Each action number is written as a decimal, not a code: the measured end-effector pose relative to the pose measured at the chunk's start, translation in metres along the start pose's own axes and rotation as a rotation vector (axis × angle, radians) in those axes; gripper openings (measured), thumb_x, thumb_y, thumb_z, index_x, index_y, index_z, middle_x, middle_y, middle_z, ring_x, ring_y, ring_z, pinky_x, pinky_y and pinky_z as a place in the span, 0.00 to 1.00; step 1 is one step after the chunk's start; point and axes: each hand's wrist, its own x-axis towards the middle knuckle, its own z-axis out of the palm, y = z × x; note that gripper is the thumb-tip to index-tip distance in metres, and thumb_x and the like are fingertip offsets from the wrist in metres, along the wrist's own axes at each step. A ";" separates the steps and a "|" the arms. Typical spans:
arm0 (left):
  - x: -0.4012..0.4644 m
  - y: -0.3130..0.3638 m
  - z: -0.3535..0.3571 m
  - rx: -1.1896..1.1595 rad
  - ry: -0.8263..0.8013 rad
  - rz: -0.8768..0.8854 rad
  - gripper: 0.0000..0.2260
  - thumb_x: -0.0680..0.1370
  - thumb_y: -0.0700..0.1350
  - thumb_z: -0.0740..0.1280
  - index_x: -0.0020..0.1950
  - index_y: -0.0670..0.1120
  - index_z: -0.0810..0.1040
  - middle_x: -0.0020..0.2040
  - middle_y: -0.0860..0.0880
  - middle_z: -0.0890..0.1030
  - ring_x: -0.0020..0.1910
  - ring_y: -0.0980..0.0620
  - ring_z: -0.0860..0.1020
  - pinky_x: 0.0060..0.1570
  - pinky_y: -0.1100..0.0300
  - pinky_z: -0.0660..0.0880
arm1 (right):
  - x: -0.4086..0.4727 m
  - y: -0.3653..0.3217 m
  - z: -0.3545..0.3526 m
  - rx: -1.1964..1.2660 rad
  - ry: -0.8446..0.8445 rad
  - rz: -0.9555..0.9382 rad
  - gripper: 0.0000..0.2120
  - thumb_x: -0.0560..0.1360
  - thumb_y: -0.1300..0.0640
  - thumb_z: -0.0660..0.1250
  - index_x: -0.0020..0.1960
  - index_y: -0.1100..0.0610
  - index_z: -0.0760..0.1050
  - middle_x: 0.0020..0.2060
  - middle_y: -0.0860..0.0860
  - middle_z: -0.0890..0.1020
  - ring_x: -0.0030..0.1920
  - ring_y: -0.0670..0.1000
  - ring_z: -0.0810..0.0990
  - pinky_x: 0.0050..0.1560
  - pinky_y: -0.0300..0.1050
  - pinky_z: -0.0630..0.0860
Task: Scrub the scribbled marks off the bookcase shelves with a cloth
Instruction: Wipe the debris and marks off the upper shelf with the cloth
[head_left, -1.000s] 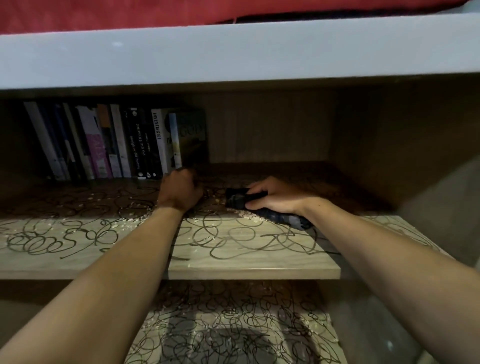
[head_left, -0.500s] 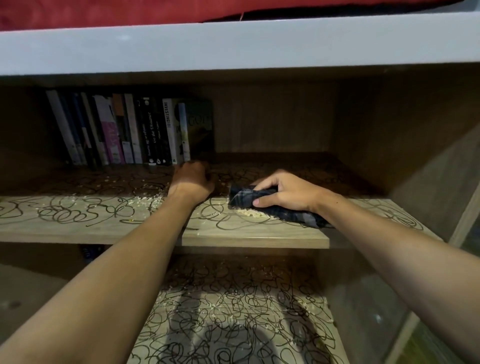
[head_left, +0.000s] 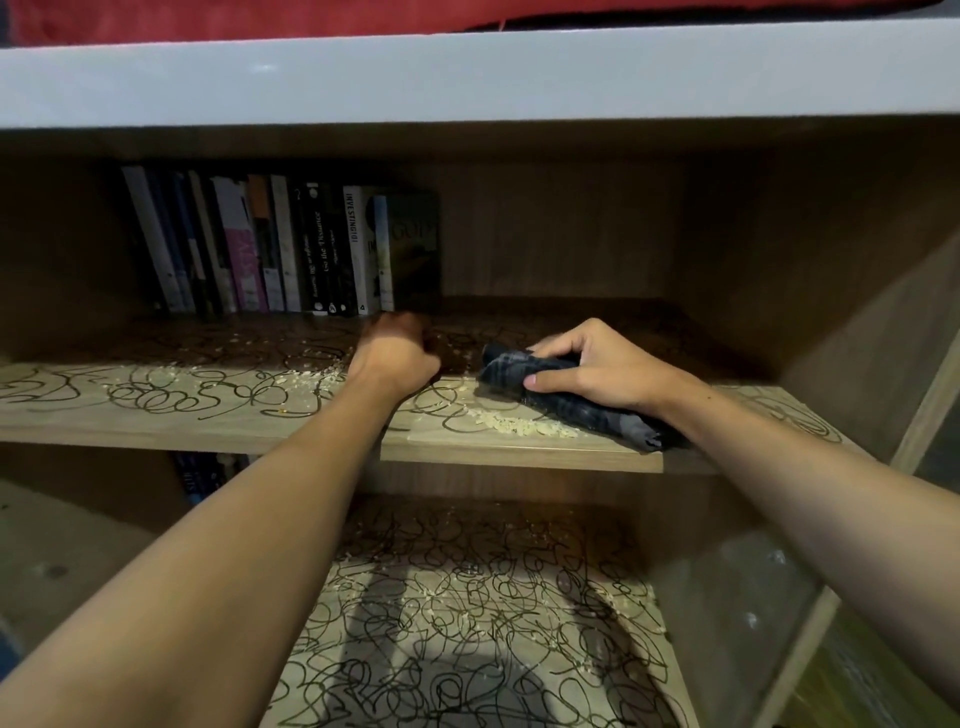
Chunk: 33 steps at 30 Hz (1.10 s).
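— Where is the cloth right now?

— My right hand (head_left: 597, 371) has it. The dark cloth (head_left: 566, 400) is rolled up and lies on the upper shelf (head_left: 519, 452), right of the middle, with one end poking out past my wrist toward the near edge. My fingers curl over the top of the roll and my thumb presses its near side.

— And your other hand?

— My left hand (head_left: 397, 358) rests on the same shelf, just left of the cloth and apart from it. The fingers are curled under, in a loose fist; from here I cannot tell whether anything is inside them.

— What does the shelf look like?

— Black scribbled marks (head_left: 171, 400) loop across the whole board, thick on the left and running under both hands. Pale crumbs (head_left: 519, 426) lie scattered along it, with a small heap just near of the cloth.

— Anything behind your hands?

— A row of books (head_left: 280, 249) stands upright at the far left of the shelf; my left hand sits just in front of the rightmost one.

— And below?

— The lower shelf (head_left: 467, 623) is covered in dense scribbles too, dusted with the same crumbs. My forearms cross above it.
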 end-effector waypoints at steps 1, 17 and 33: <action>-0.001 0.000 -0.001 0.000 0.003 -0.001 0.11 0.74 0.42 0.67 0.56 0.45 0.77 0.47 0.46 0.76 0.45 0.47 0.76 0.46 0.53 0.77 | -0.001 -0.001 0.002 -0.033 -0.029 0.001 0.05 0.72 0.61 0.72 0.47 0.56 0.84 0.52 0.49 0.84 0.52 0.46 0.82 0.61 0.46 0.75; 0.000 -0.001 0.001 0.004 -0.006 -0.005 0.10 0.74 0.41 0.67 0.55 0.45 0.78 0.48 0.44 0.78 0.45 0.46 0.77 0.47 0.50 0.78 | -0.009 -0.013 0.008 -0.046 -0.104 -0.042 0.05 0.72 0.63 0.72 0.47 0.58 0.84 0.49 0.45 0.83 0.52 0.43 0.81 0.59 0.39 0.72; 0.003 -0.004 0.003 -0.010 0.005 0.006 0.08 0.73 0.42 0.67 0.52 0.46 0.78 0.45 0.46 0.76 0.41 0.47 0.76 0.41 0.55 0.73 | -0.017 -0.021 0.016 -0.045 -0.202 -0.119 0.06 0.71 0.64 0.72 0.48 0.62 0.84 0.52 0.52 0.84 0.54 0.48 0.80 0.60 0.40 0.74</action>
